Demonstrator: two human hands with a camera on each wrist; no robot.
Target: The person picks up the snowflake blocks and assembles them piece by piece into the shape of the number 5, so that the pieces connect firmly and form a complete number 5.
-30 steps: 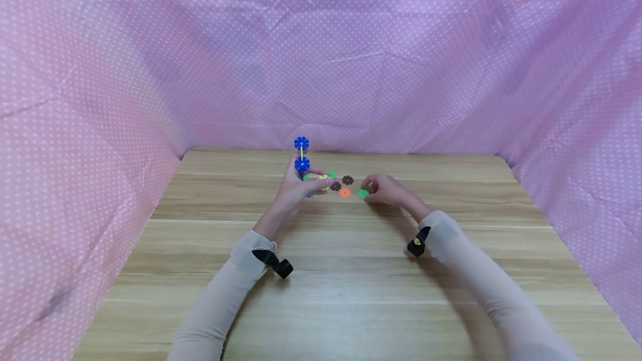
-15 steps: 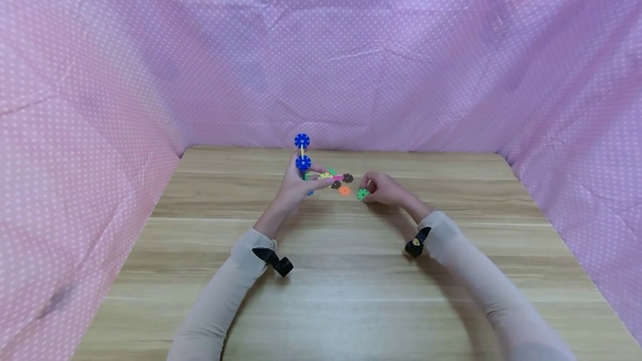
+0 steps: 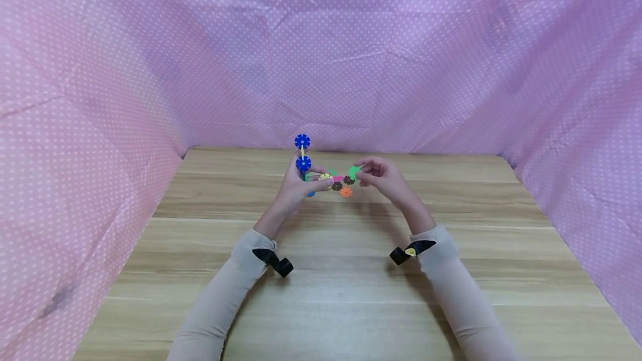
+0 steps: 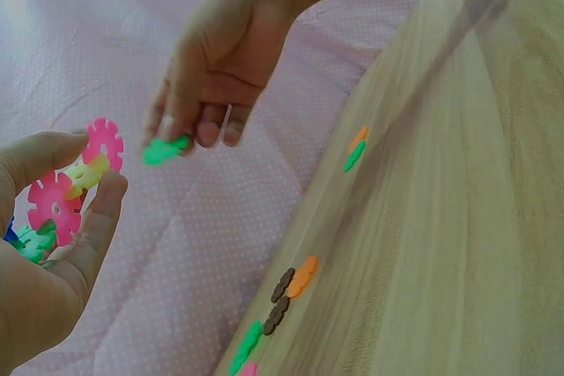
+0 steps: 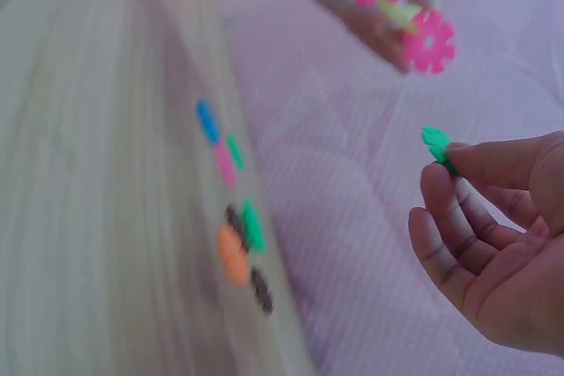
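Note:
My left hand (image 3: 295,185) holds a chain of joined plastic snowflake discs. At its upper end in the head view stand a blue disc (image 3: 302,141), a thin yellow one seen edge-on, and another blue disc (image 3: 303,164). The left wrist view shows the other end: a pink disc (image 4: 55,209), a yellow disc (image 4: 86,175) and a second pink disc (image 4: 104,143) past the fingertips. Fingers and palm hide the chain's middle. My right hand (image 3: 385,178) pinches a single green disc (image 5: 436,145) between thumb and forefinger, raised above the table and apart from the chain.
On the wooden table (image 3: 346,283) lie loose discs near the hands: an orange disc (image 3: 346,193), a brown disc (image 3: 337,186), and a blue disc (image 5: 207,121) with pink and green ones. A pink dotted curtain (image 3: 321,71) surrounds the table's back and sides.
My right hand has lifted the green disc off the table and brought it left, closer to my left hand. The left hand and its chain have hardly moved.

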